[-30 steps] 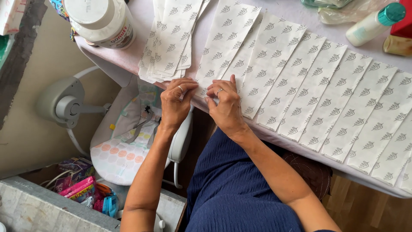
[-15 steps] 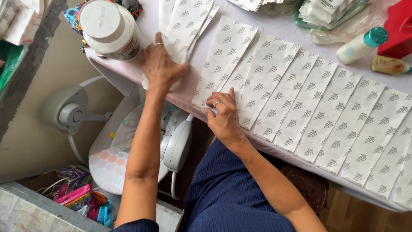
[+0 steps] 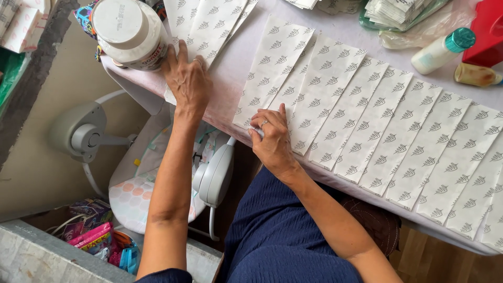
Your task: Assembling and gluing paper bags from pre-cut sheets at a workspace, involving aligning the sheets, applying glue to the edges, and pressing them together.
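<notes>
Paper sheets (image 3: 335, 105): right hand (image 3: 272, 139) flat, pressing row's end; left hand (image 3: 188, 78) open, fingers spread on stack (image 3: 209, 26).

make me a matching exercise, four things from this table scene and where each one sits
Things:
1. left hand
2. right hand
3. white jar
4. bottle with teal cap

Places:
A. far right, beside a red thing
B. flat on the paper stack near the jar
C. table's left corner
D. on the near end of the leftmost strip in the row

Pairs: 1-B, 2-D, 3-C, 4-A
</notes>
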